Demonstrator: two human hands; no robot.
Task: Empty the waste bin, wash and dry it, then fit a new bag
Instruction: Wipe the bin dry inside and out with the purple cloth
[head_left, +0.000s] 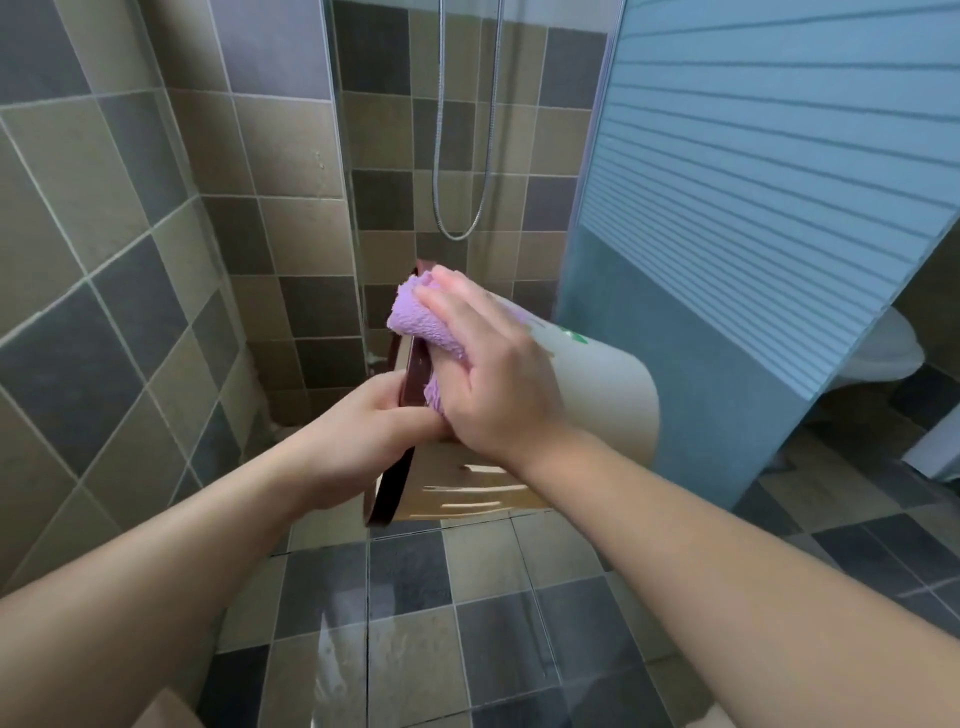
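Two hands at work, both busy. Left hand (358, 415) curled round the dark rim (402, 415) of one waste bin (608, 384), gripping it near the opening. Right hand (488, 374) laid flat, fingers straight, pressing one purple cloth (415, 322) against the bin's pale side just beside the rim. Bin held in the air on its side, opening to the left, closed end to the right, above the tiled floor (493, 623). Farther off, one shower hose (467, 156) hanging in a loop against the far tiled wall (130, 234). To the right, one blue ribbed panel (779, 182); beyond its edge, part of one white toilet (893, 348).
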